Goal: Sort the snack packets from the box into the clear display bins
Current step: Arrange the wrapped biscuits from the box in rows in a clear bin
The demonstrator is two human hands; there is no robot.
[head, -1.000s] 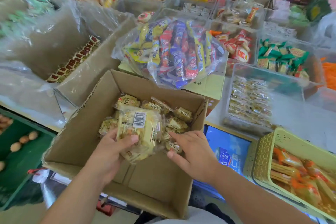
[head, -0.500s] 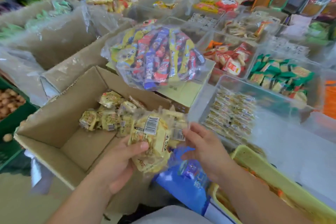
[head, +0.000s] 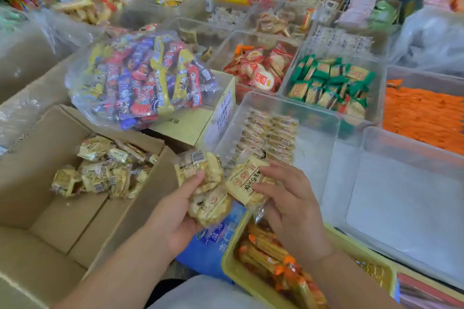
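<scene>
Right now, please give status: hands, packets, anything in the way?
Left hand grips a stack of packets. Right hand pinches one packet near the clear bin. More packets lie in the box. Path to bin looks free.

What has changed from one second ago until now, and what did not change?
The left hand lifted a stack of packets out of the box and carried it right, toward the clear bin. The right hand, which earlier touched packets in the box, now holds one packet beside the stack. The other packets lie in the box as before.
</scene>
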